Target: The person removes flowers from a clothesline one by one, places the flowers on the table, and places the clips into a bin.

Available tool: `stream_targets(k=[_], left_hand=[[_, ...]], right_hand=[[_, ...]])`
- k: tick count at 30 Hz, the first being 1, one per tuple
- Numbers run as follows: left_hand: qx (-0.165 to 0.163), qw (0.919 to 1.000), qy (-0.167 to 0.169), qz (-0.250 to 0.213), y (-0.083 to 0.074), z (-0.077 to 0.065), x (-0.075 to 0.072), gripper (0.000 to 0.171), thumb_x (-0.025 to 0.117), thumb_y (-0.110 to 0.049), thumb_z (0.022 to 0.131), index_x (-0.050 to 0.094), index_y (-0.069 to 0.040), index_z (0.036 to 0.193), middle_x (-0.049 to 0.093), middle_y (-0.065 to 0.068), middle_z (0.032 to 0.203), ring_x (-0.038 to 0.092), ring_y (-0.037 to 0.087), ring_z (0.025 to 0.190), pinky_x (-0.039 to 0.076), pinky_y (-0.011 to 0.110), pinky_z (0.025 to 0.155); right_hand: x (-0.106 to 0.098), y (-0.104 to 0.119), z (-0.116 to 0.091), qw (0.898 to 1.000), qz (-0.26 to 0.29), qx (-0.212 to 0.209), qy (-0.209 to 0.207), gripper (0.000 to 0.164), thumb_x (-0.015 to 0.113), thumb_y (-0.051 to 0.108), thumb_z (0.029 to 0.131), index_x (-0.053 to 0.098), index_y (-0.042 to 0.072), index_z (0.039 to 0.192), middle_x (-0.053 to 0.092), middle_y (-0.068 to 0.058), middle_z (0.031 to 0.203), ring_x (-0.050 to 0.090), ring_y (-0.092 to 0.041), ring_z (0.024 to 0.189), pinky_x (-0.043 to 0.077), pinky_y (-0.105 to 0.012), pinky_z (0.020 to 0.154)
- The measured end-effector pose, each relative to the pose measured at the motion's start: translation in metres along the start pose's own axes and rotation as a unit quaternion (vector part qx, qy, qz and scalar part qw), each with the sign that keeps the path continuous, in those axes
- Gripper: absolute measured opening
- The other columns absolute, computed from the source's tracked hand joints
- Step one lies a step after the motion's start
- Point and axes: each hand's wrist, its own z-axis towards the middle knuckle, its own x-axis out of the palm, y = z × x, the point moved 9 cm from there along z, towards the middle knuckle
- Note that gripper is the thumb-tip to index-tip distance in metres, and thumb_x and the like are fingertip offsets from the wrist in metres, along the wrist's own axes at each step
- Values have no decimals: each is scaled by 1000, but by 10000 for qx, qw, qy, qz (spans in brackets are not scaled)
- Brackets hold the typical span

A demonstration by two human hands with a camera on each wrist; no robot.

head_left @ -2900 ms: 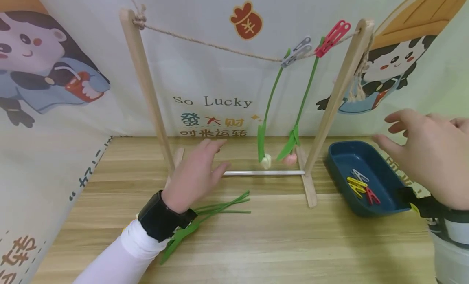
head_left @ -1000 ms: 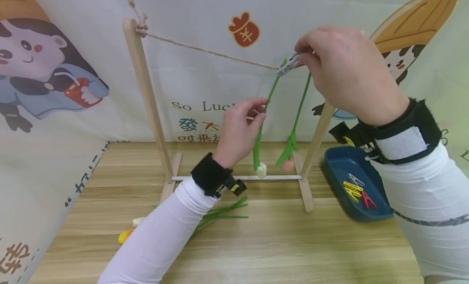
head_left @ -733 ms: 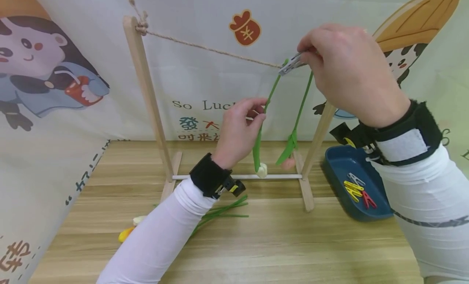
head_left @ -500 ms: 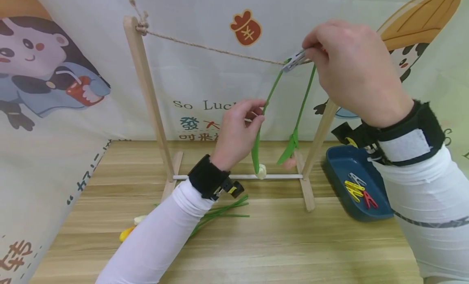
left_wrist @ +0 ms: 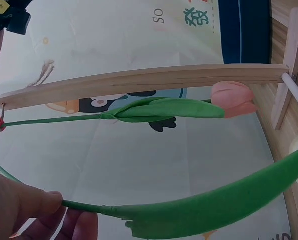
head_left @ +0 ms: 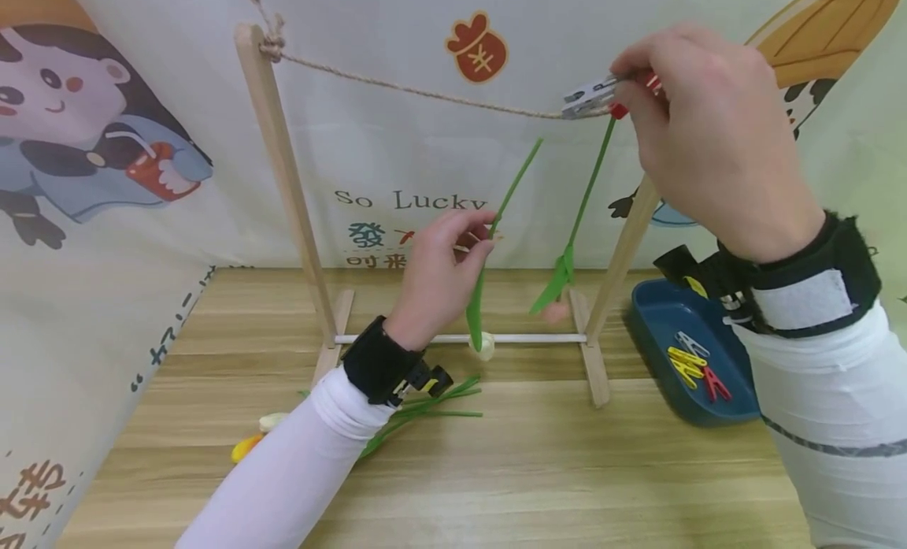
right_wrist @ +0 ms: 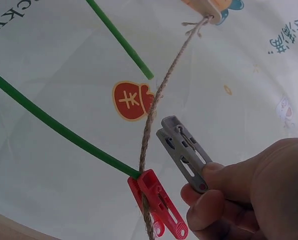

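Note:
My left hand [head_left: 442, 277] pinches the green stem of a white tulip [head_left: 483, 346], which hangs head down with its stem end free below the rope. In the left wrist view its long leaf [left_wrist: 213, 210] spreads beyond the fingertips. My right hand [head_left: 716, 131] pinches a grey clothespin [right_wrist: 183, 152] by its handle end, beside the twine rope [right_wrist: 156, 100] and apart from it. A red clothespin [right_wrist: 161, 202] clips a pink tulip [left_wrist: 232, 100] to the rope, close to the right hand.
A wooden frame [head_left: 283, 171] carries the rope. On the right stands a blue tray [head_left: 648, 360] with several clothespins [head_left: 687, 360]. More tulips lie on the table, their stems [head_left: 439, 403] partly behind the left arm and a yellow bloom [head_left: 245, 448] at left.
The grey clothespin has come off the rope and white tulip, moving right and up in my right hand. The left hand has drawn the tulip down and left, away from the rope.

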Motion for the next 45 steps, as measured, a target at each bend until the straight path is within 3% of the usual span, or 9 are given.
stream_targets(k=[4,7,13,17,22,27,33,38,45], left_hand=[[37,9999,57,115,-1,-10,-7,33,69,7,99,71,0,131,71,11,109,67,20,96,59,30,78],[53,9996,153,211,-2,-18,-12,32,69,8,98,72,0,129,71,11,107,68,21,95,60,31,78],[-27,9959,726,534,-3,-38,-15,32,70,7,98,72,1,130,71,11,107,69,21,95,60,31,77],[-81,9893,1184,848,-3,-51,-16,33,69,6,99,72,0,131,71,7,105,68,19,94,60,31,77],[-160,9795,1651,1140,5,-68,-16,31,68,5,99,73,-1,129,71,6,102,66,16,90,59,31,77],[-258,9695,2080,1271,13,-86,-13,28,69,7,98,76,-1,124,67,3,94,59,14,81,55,30,72],[-396,9456,2836,1545,26,-104,-1,26,66,8,99,78,-5,118,60,-2,86,52,14,77,49,28,69],[-500,9247,3285,1857,42,-122,5,25,67,6,99,77,-6,118,64,-3,89,54,12,80,51,29,73],[-822,9108,3509,2012,66,-144,10,24,67,9,97,78,1,117,76,10,106,66,19,93,59,37,84]], right_hand=[[-3,1,-8,9999,132,-31,-54,30,58,11,108,66,-8,130,65,-24,120,63,-36,85,40,-33,73],[-8,4,-17,9992,191,-282,-211,33,63,10,106,63,-7,133,64,-24,119,61,-33,78,38,-33,70],[-14,4,-42,9975,359,-556,-260,36,70,2,100,63,-7,134,63,-25,106,59,-33,79,36,-38,72],[-10,-3,-60,9987,330,-374,79,39,74,3,97,64,-7,133,64,-23,103,57,-30,77,37,-36,69],[1,-19,-84,9984,288,-83,483,42,82,2,90,67,-5,129,69,-20,103,59,-23,65,35,-20,57],[18,-50,-113,9945,329,431,901,39,83,3,88,69,-7,123,70,-24,103,62,-28,67,36,-20,57],[44,-97,-155,9801,299,1245,1517,36,80,8,93,69,-5,125,69,-25,111,69,-35,76,42,-26,54],[67,-134,-189,9577,373,1900,2131,37,75,12,98,65,-8,128,68,-33,113,69,-38,76,46,-30,53],[100,-181,-237,9301,309,2393,2771,37,74,16,100,64,-12,122,69,-32,102,66,-34,73,46,-34,55]])
